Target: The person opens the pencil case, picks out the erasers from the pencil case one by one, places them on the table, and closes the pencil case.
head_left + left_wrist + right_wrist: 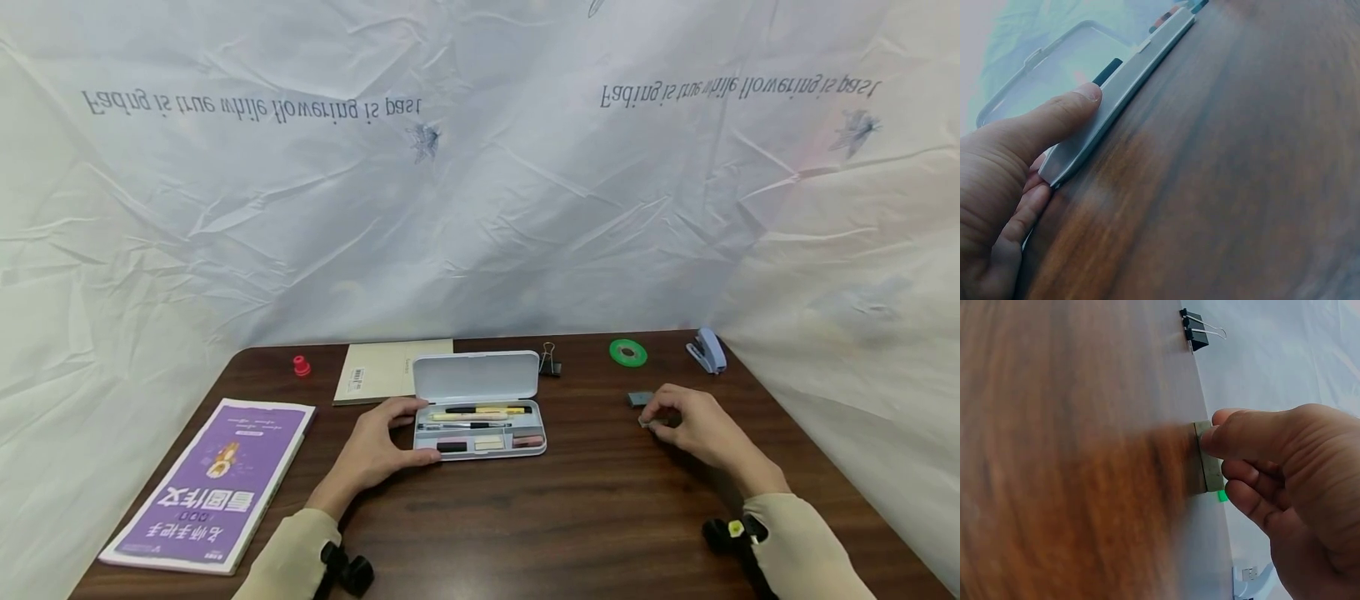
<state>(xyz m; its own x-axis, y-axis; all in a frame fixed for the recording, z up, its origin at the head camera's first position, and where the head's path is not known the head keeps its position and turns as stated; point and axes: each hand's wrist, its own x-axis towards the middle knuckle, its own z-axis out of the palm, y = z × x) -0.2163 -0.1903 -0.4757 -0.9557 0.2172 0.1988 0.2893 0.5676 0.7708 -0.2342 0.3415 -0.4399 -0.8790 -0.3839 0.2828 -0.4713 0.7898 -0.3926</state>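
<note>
An open light-blue pencil case (477, 455) lies on the table with its lid raised. Inside are a yellow-and-black pen (517, 409), a clear pen (468, 426), a black block (452, 447), a white eraser (489, 442) and a pinkish-brown piece (528, 441). My left hand (378, 444) grips the case's left end, thumb on the front edge, fingers toward the back. At the right, my right hand (693, 427) pinches a small greyish piece (642, 422) between thumb and finger; its kind is unclear. Just behind it sits a grey block (639, 399), partly covered by the thumb in the right wrist view.
A purple book (217, 483) lies at the left. Along the back are a red stopper-like piece (302, 366), a cream notebook (378, 371), a black binder clip (551, 367), a green tape roll (627, 352) and a blue stapler (707, 351). A white sheet (480, 208) hangs behind.
</note>
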